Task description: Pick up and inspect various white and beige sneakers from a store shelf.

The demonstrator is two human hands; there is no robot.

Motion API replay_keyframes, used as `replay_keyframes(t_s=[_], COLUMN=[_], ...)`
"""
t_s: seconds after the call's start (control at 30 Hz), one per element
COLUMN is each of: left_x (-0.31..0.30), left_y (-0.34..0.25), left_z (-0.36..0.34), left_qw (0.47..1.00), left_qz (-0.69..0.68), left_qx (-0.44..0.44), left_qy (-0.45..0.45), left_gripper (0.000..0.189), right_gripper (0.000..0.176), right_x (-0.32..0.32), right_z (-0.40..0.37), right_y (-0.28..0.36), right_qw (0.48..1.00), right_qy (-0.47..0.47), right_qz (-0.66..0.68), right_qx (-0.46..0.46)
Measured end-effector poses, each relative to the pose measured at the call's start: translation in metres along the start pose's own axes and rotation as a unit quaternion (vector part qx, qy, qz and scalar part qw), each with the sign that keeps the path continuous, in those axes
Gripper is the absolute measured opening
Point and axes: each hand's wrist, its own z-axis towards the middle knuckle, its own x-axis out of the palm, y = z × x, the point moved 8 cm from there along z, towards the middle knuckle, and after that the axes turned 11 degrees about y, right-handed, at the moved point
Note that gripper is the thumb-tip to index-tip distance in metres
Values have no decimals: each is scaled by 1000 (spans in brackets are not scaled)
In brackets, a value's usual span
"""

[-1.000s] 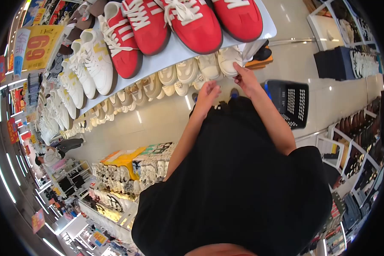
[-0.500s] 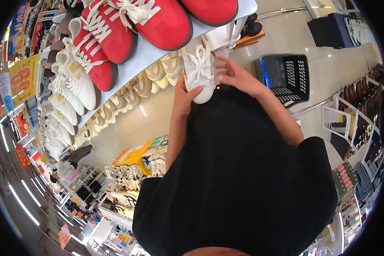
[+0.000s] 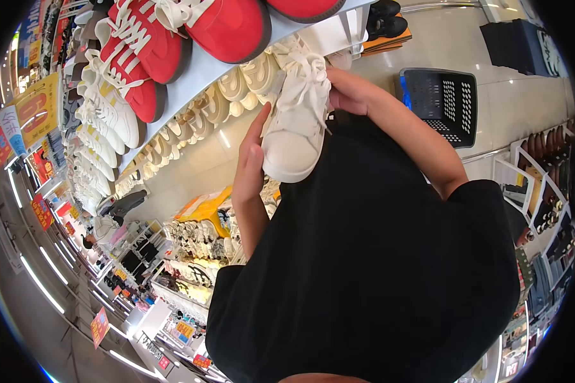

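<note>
A white lace-up sneaker (image 3: 298,115) is raised in front of my chest, toe toward me and laces up. My right hand (image 3: 350,92) grips it on the right side near the ankle opening; some of its fingers are hidden behind the shoe. Along the sneaker's left side, my left hand (image 3: 249,167) has its fingers stretched out and its thumb apart, close to the toe; whether it touches the shoe is hard to tell. Just beyond is a shelf (image 3: 195,73) bearing red sneakers (image 3: 227,29) and white sneakers (image 3: 112,105).
Beige shoes (image 3: 201,118) line a lower level beneath the shelf. A dark grey shopping basket (image 3: 457,105) sits on the tiled floor to the right. Black shoes (image 3: 386,22) rest on an orange box at the upper right. Racks of shoes (image 3: 191,239) stand to the left.
The sneaker has come closer to my view, its toe lower and further left. My right hand, fingers spread beside it before, now grips it. My left hand has loosened from the toe.
</note>
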Motion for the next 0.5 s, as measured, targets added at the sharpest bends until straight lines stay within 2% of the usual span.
replay_keyframes(t_s=[0.03,0.13,0.23,0.33,0.43,0.47,0.5], left_x=[5,7,2,-1,2,6,8], left_y=[-6,-6,22,57,77,83,91], left_z=[-1,-6,-11,-14,-7,-6,-2], left_qw=[1000,995,996,955,919,902,888], left_qz=[22,92,-29,-261,-363,-390,-424], left_qx=[8,20,-49,-110,-101,-112,-117], left_qy=[-10,-36,-74,-85,-114,-146,-136], left_gripper=[99,97,89,76,72,73,71], right_gripper=[44,42,42,44,55,59,64], right_x=[1,-1,-11,-8,-9,-2,19], right_z=[0,-9,-18,-39,-47,-50,-60], right_y=[-9,-29,-28,7,35,40,51], right_qw=[998,993,992,975,925,914,900], right_qy=[28,10,-71,-200,-256,-257,-256], right_qz=[47,99,96,19,-142,-183,-224], right_qx=[25,64,35,-98,-240,-256,-271])
